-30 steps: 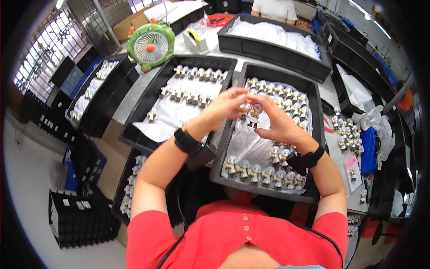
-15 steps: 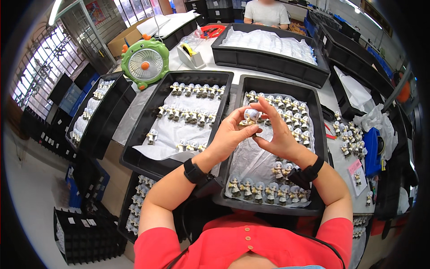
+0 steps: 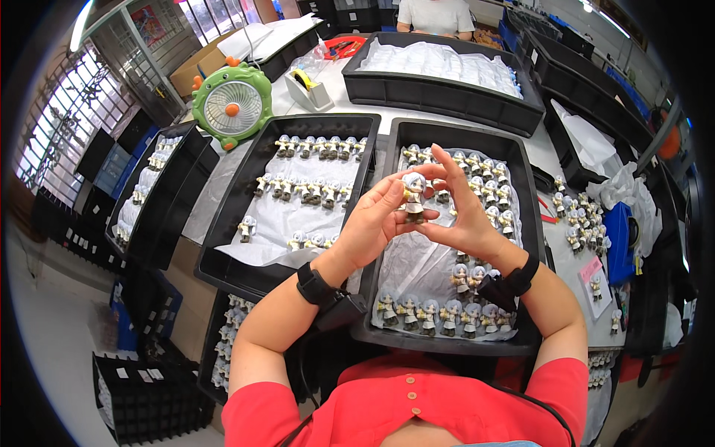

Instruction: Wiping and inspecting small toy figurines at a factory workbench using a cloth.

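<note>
A small figurine (image 3: 413,198) with pale silver hair, a white-and-gold outfit and dark feet is held upright between my hands, above the right-hand tray. My left hand (image 3: 374,222) grips it from the left, the thumb beside its head and other fingers behind and below. From the right, my right hand (image 3: 468,222) closes on it, thumb near the feet and fingertips by the head. Beneath them, the black tray (image 3: 530,246) is lined with white paper and has similar figurines standing in rows; my hands and forearms hide part of it.
To the left stands another black tray (image 3: 211,253) with rows of figurines. Behind are a green fan (image 3: 266,83), a tape dispenser (image 3: 319,97) and a large paper-covered bin (image 3: 439,95). Loose figurines (image 3: 577,216) crowd the right side near a blue box (image 3: 620,249). A person (image 3: 436,16) sits opposite.
The figurine has turned from tilted to upright, its front now showing. My left thumb has moved from its base up beside its head. The whole view has shifted slightly.
</note>
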The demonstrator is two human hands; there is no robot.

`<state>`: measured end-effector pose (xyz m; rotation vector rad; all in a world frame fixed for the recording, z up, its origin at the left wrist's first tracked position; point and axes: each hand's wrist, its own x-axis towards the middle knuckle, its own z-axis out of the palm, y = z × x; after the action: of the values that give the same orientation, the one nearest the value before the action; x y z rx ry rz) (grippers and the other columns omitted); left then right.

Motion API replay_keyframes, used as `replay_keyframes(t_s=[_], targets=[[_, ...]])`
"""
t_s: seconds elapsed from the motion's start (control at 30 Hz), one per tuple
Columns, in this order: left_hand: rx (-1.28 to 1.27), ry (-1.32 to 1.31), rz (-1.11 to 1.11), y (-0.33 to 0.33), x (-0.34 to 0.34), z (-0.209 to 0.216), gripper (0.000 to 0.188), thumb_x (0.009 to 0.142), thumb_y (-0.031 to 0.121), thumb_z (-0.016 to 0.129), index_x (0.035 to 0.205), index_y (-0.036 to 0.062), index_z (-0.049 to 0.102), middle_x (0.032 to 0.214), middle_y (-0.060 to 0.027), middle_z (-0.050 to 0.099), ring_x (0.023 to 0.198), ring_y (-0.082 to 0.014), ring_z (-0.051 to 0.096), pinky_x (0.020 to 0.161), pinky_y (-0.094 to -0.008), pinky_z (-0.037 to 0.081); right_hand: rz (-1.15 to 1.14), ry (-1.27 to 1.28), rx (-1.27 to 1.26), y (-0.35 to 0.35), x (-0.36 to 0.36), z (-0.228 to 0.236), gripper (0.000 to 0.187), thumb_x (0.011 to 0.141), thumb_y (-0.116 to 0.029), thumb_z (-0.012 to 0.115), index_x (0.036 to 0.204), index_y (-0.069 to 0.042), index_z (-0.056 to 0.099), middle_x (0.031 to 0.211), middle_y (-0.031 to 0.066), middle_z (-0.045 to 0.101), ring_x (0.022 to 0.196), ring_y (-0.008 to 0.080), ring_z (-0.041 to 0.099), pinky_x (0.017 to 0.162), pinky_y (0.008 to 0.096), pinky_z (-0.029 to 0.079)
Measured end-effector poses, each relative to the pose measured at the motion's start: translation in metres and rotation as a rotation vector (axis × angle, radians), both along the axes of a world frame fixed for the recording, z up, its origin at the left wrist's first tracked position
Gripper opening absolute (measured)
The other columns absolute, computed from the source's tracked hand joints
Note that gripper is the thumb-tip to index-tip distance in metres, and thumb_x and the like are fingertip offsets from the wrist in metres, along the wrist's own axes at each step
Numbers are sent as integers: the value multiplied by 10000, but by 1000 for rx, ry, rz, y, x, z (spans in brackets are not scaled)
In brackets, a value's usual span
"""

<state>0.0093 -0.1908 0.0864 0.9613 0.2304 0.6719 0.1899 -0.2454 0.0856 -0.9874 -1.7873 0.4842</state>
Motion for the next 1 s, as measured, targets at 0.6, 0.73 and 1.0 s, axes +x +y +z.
replay_keyframes(t_s=[0.6,0.73,1.0], targets=[[-7,-5,-60,3,1,-4,478,982,343,374,1333,23,320,1224,-170,525,1045,-290,594,872,-378,500,117,272,-216,-1,-1,1,957,664,-56,696,1456,-136,164,1223,86,493,1076,154,469,907,288,370],[-62,131,43,1,5,-15,375,977,351,410,1241,85,400,1083,-60,565,940,-193,625,818,-326,514,99,287,-160,1,-3,-3,948,665,-71,715,1448,-140,186,1206,80,501,1068,155,497,881,292,421],[176,160,93,-6,8,-14,449,920,287,567,1280,65,416,1095,-43,555,969,-143,603,804,-264,489,-72,-256,275,0,-9,0,917,623,1,737,1411,-103,277,1217,120,512,1089,296,498,915,371,431]])
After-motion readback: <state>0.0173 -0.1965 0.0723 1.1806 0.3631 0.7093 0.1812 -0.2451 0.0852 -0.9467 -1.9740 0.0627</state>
